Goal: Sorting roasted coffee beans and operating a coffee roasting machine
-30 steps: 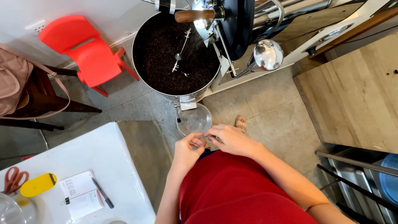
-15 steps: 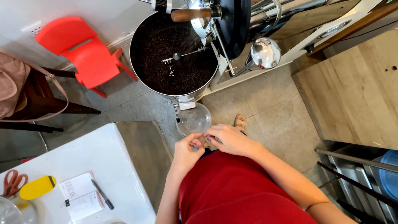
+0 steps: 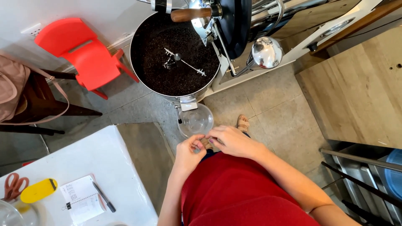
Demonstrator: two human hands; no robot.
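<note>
Left hand [image 3: 189, 151] and right hand [image 3: 233, 141] seemingly pinch something small below clear bowl [image 3: 196, 121]

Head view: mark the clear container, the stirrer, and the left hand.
Clear container [image 3: 197, 120], head view, on its see-through bottom.
Stirrer [image 3: 184, 62], head view, on the metal arm over the dark beans.
Left hand [image 3: 189, 151], head view, on the back of the hand.

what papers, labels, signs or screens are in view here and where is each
Printed sheet: on the white table at lower left, white rectangle with small dark print, black clip at its corner, black pen lying along its right edge.
Wall plate: on the wall at upper left, behind the red chair, small and white.
No screens, signs or packages show.
</note>
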